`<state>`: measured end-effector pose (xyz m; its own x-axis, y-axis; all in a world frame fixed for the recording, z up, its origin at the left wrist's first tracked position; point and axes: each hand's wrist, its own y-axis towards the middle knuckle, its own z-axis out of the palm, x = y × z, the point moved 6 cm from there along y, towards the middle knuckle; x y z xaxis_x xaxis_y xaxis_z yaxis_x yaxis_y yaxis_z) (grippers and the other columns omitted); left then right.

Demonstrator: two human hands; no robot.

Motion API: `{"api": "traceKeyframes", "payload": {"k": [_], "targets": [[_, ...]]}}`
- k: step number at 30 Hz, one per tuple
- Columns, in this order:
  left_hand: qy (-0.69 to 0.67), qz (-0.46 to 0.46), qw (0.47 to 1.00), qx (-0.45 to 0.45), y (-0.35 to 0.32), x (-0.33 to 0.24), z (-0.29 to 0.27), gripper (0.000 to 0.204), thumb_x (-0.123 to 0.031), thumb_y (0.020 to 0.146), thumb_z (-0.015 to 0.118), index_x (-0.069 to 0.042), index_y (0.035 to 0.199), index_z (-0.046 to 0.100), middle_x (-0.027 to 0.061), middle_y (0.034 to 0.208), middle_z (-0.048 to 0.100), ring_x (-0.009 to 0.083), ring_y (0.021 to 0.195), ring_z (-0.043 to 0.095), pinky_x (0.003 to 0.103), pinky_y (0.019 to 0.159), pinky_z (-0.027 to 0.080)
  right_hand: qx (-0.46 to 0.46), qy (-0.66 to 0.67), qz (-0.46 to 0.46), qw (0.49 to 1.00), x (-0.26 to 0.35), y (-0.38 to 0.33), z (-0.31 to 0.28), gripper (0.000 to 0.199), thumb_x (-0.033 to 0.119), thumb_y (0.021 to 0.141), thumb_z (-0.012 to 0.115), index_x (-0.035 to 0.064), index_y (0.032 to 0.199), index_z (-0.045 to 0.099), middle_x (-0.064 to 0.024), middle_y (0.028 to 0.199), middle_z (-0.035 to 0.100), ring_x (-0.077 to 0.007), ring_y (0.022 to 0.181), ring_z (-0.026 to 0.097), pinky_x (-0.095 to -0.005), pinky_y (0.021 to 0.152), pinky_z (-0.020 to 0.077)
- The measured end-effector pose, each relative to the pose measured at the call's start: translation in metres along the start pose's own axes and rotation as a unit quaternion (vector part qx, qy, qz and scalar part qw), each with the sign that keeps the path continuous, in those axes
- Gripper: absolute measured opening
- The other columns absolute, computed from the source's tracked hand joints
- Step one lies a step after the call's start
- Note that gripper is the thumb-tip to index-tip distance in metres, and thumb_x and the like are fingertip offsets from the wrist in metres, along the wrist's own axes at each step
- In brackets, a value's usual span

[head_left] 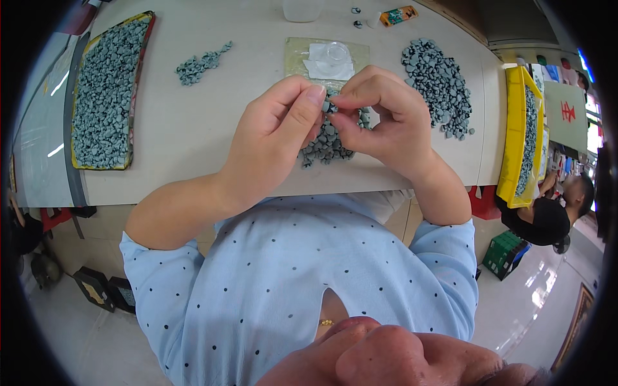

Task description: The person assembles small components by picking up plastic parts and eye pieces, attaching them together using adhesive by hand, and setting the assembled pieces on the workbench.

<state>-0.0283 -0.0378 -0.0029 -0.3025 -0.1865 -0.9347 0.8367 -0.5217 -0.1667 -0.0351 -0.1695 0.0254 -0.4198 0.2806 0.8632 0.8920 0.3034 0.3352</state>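
Over the near middle of the table, my two hands meet at a small grey-green piece (327,105), rounded and stone-like. My left hand (273,132) is closed, its thumb pressed against the bent fingers beside that piece. My right hand (389,122) pinches at the same piece with thumb and forefinger; its other fingers are curled. The fingertips partly cover the piece, so its full shape is hidden. Right below the hands lies a heap of similar grey-green pieces (327,149), partly hidden by them.
A larger heap (438,83) lies to the right, a small cluster (199,67) at far left. A full tray (134,122) stands left, a yellow bin (513,138) right. Ahead are a greenish mat (295,56) with white paper, a plastic tub (302,9) and an orange tube (399,15).
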Motion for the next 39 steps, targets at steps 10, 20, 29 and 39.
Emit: {"api": "traceKeyframes", "payload": {"k": [10,20,29,39], "targets": [[-0.033,-0.122,0.992,0.014,-0.001,0.012,0.003,0.022,-0.024,0.095,0.044,-0.007,0.082,0.048,-0.0012,0.069,0.043,0.0044,0.059,0.032,0.019,0.049,0.028,-0.148,-0.256,0.111,0.949,-0.012,0.002,-0.063,0.014,0.010,0.082,0.064,-0.0015,0.089,0.064,-0.0081,0.077,0.062,-0.0096,0.063,0.056,-0.0217,0.060,0.0448],[-0.101,-0.119,0.987,0.028,0.001,0.015,0.003,0.011,-0.009,0.089,0.041,-0.004,0.095,0.047,0.0037,0.084,0.050,0.0058,0.061,0.034,0.020,0.051,0.030,0.002,-0.427,0.222,0.876,-0.048,-0.012,-0.083,0.019,0.007,0.075,0.064,0.0012,0.093,0.064,-0.0124,0.086,0.062,-0.0229,0.070,0.059,-0.0303,0.066,0.0479],[-0.131,-0.098,0.986,0.014,0.003,0.014,0.007,0.016,-0.004,0.091,0.039,-0.001,0.106,0.045,0.0093,0.092,0.054,0.0050,0.059,0.034,0.019,0.051,0.032,0.033,-0.465,0.211,0.859,-0.049,-0.012,-0.072,0.021,0.001,0.072,0.059,0.0000,0.094,0.059,-0.0142,0.089,0.060,-0.0274,0.079,0.060,-0.0335,0.071,0.0480],[-0.087,-0.132,0.987,0.034,0.000,0.014,0.005,0.022,-0.022,0.094,0.047,-0.001,0.094,0.057,-0.0027,0.073,0.049,0.0031,0.054,0.035,0.017,0.049,0.032,-0.011,-0.467,0.219,0.857,-0.041,-0.010,-0.076,0.020,-0.002,0.071,0.055,0.0008,0.090,0.060,-0.0139,0.091,0.059,-0.0285,0.082,0.059,-0.0343,0.074,0.0476]]}}
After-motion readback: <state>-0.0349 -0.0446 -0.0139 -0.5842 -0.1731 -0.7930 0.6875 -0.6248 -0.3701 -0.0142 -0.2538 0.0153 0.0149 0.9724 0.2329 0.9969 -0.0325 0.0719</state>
